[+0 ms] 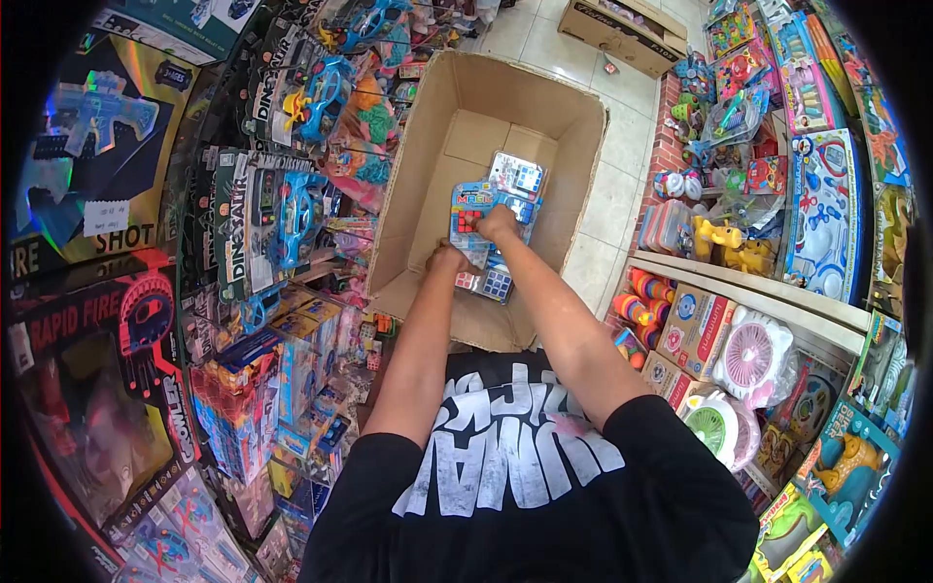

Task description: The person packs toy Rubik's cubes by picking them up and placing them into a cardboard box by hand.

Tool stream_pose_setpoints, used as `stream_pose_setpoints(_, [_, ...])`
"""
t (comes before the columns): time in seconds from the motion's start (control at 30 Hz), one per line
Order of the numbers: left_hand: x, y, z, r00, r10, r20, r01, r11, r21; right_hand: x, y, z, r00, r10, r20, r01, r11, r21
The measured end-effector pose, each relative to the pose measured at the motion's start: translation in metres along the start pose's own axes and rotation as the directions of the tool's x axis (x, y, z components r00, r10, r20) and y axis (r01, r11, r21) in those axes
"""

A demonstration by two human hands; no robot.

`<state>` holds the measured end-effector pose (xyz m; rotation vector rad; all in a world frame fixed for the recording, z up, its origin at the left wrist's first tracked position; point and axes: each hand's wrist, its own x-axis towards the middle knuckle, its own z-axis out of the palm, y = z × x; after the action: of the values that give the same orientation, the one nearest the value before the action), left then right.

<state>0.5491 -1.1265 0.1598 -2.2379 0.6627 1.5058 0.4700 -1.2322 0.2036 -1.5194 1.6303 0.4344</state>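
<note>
Several puzzle-cube packs [470,198] are contained in the cardboard box [418,165], partly covered by the right hand [498,224] and its forearm [542,301]. The left hand [447,259] is positioned at their left edge. Fingertips are largely hidden, so whether either grip is closed cannot be told.

We see matt brown cardboard in the box [525,87], rough along its edges, and shiny plastic over printed card on the puzzle-cube packs [515,173]. Near us, the shirt [389,525] is matt black cloth with a cracked-looking print. The far floor tiles [622,126] look smooth and glossy; at left, a toy package [160,189] has iridescent, foil-like shine.
</note>
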Motion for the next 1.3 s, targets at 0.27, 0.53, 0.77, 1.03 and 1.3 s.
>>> stream_pose_setpoints(0.27, [0.023, -0.02, 0.005, 0.989, 0.096, 0.112, -0.096, 0.995, -0.003, -0.005, 0.003, 0.008, 0.994, -0.043, 0.099, 0.059, 0.985, -0.162])
stream_pose_setpoints(0.53, [0.001, -0.015, -0.01, 0.988, 0.142, 0.059, -0.145, 0.988, 0.06, -0.014, 0.0, 0.009, 0.98, -0.191, 0.049, 0.196, 0.919, -0.341])
stream_pose_setpoints(0.77, [-0.002, -0.007, -0.013, 0.995, 0.092, 0.026, -0.094, 0.991, 0.092, -0.004, 0.004, 0.018, 0.942, -0.326, 0.081, 0.327, 0.838, -0.437])
stream_pose_setpoints(1.03, [-0.087, -0.013, -0.077, 0.849, 0.503, -0.161, -0.511, 0.86, -0.01, 0.005, -0.018, -0.049, 0.843, -0.53, 0.089, 0.523, 0.77, -0.366])
stream_pose_setpoints(1.3, [-0.203, -0.106, 0.013, -0.031, 0.143, -0.989, -0.801, 0.588, 0.11, -0.12, 0.037, -0.159, 0.382, -0.426, -0.82, 0.873, 0.459, 0.168])
